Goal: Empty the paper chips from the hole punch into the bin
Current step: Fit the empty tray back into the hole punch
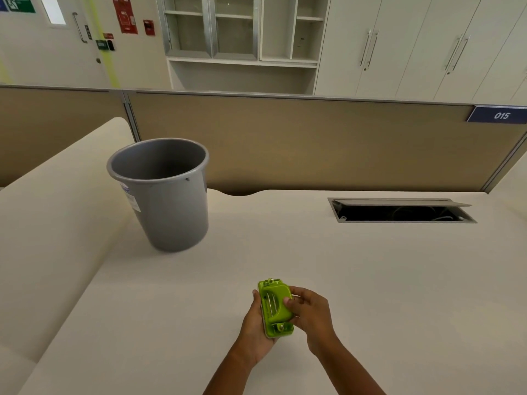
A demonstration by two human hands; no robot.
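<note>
- Both hands, left hand (pixel 256 323) and right hand (pixel 309 315), each grip closed around the green hole punch (pixel 276 307) above the tabletop (pixel 370 280).
- Step: punch held, tray seemingly unopened; next, carry to the grey bin (pixel 162 195), well apart.

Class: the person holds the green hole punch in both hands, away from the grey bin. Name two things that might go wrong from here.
1. The green plastic hole punch is held over the cream desk, away from the grey plastic bin; opened here, chips may scatter.
2. The left hand and right hand might bump the bin over.

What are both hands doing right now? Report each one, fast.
Left hand: closed on the green hole punch, cradling it from below.
Right hand: closed on the same hole punch, fingers on its side.
</note>
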